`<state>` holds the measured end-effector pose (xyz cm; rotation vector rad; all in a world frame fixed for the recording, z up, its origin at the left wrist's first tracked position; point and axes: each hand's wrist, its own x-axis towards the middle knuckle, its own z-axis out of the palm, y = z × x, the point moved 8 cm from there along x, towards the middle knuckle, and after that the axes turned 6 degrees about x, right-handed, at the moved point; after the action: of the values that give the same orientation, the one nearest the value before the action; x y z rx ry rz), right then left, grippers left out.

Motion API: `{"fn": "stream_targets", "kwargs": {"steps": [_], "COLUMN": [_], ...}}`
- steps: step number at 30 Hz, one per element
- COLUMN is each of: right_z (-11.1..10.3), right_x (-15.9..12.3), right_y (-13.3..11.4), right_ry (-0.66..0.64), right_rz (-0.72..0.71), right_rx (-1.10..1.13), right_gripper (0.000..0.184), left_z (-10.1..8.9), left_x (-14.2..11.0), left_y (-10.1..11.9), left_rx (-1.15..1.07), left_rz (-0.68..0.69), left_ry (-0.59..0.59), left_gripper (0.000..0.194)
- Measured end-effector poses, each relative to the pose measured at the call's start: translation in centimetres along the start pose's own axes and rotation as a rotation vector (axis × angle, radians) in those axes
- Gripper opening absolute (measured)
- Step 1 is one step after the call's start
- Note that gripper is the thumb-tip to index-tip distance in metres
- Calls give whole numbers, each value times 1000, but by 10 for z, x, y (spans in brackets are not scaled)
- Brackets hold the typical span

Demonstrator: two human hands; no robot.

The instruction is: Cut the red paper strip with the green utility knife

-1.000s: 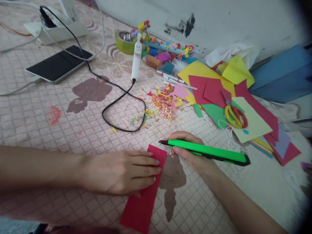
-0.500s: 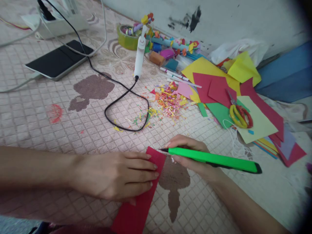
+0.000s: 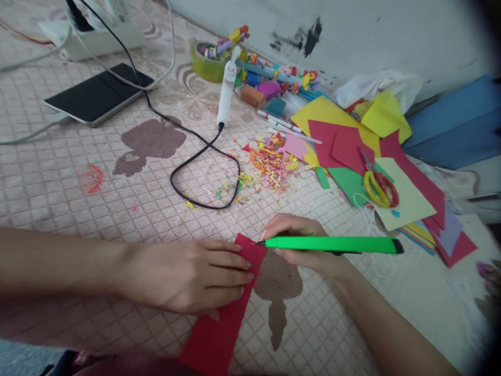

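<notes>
A strip of red paper (image 3: 219, 326) lies slantwise on the patterned cloth in front of me. My left hand (image 3: 195, 274) rests flat on it with the fingers stretched out, pressing near its upper part. In my right hand (image 3: 301, 235) is a green utility knife (image 3: 329, 244) with a black end, held by closed fingers. Its dark, narrow tip meets the red paper near the top right edge. Part of the grip is hidden behind the green body, and the paper's lower end runs out of view.
Beyond my hands lie small paper scraps (image 3: 274, 162), a white glue gun (image 3: 226, 94) with a looping black cord, and a tablet (image 3: 99, 94). To the right are coloured paper sheets (image 3: 336, 141) with scissors (image 3: 378, 185). A power strip (image 3: 94, 42) sits at the back left.
My right hand has moved slightly left and the knife has turned more level, its tip shifting from beside the paper's edge onto the paper. My left hand stays in place.
</notes>
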<state>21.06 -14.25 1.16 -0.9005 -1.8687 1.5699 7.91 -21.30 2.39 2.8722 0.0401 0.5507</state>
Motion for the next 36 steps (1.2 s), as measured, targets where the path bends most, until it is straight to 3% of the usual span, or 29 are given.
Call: {"fn": "stream_targets", "kwargs": {"steps": [36], "right_z": [3], "right_x": [5], "right_y": [4], "right_ry": [-45], "right_rz": [32], "right_rx": [17], "right_gripper": [22], "left_z": [-1], "left_x": [1], "left_y": [1], "left_rx": [19], "left_rz": [38], "left_ry": [-3], "left_gripper": [27]}}
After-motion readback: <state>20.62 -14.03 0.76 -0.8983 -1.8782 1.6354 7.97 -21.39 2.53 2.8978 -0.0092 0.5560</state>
